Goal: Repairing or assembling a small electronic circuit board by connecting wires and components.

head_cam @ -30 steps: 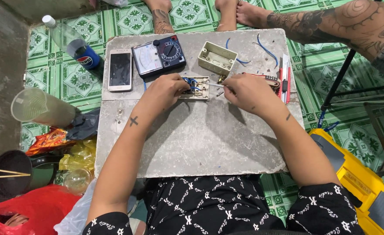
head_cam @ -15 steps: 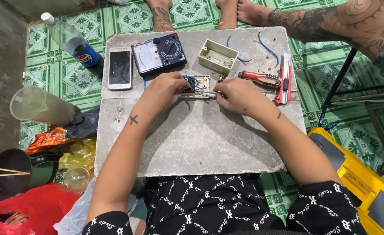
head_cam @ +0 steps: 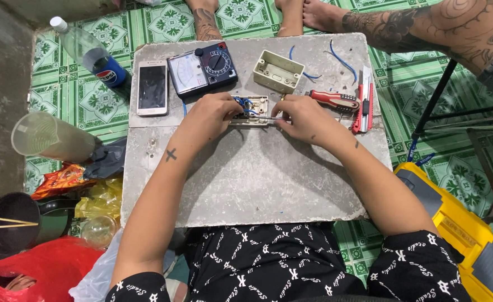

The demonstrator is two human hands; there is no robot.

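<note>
The left hand (head_cam: 215, 114) is pinching the cream plastic switch plate with blue wires (head_cam: 250, 110) at the middle of the grey slab surface (head_cam: 246, 184). The right hand (head_cam: 302, 118) is closing its grip on what appears to be a thin metal tool (head_cam: 273, 118). The tip could slip and nick a wire or fingertip. Since the earlier frame, the red-handled screwdriver (head_cam: 335, 99) is lying exposed.

Both arms are bare from the short sleeves down. The left hand (head_cam: 210, 114) leads back to a forearm marked with a small dark cross tattoo (head_cam: 171, 155). The right hand (head_cam: 305, 118) has a few tiny dark marks near the wrist. The person wears black clothing (head_cam: 269, 263) printed all over with small white letters and script.
</note>
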